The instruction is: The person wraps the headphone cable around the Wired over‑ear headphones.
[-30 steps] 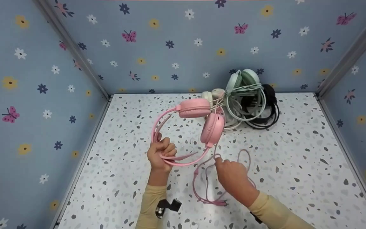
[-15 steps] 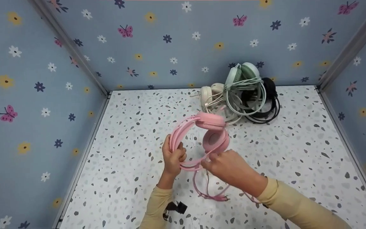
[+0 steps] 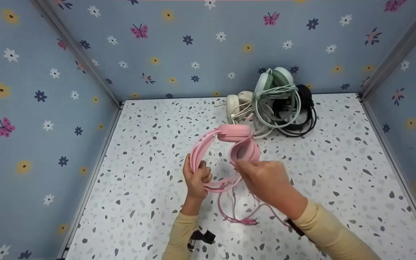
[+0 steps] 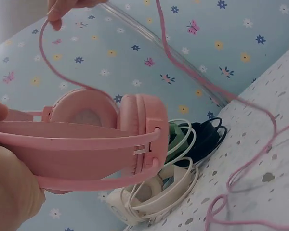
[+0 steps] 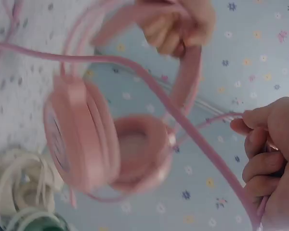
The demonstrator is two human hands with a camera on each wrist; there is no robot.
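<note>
In the head view my left hand (image 3: 196, 180) grips the headband of the pink headphones (image 3: 234, 133) and holds them above the table. The ear cups point away to the upper right. My right hand (image 3: 267, 178) is by the lower ear cup and partly covers it. Thumb and fingers of the right hand (image 5: 274, 154) pinch the pink cable (image 5: 207, 151) in the right wrist view, with more cable within the curled fingers. From this pinch the cable runs to the ear cups (image 4: 84, 113), seen in the left wrist view. Its loose end, with the plug, lies on the table below.
At the back right, white headphones (image 3: 232, 106), green-and-white headphones (image 3: 264, 85) and black headphones (image 3: 304, 97) sit bunched together with their coiled cables. Flower-patterned walls (image 3: 193, 47) enclose the speckled tabletop (image 3: 146, 144) at the back and sides.
The headphones have moved right and toward me and turned, in my left hand's grip. My right hand has risen from the loose cable on the table to the ear cup, pulling cable up.
</note>
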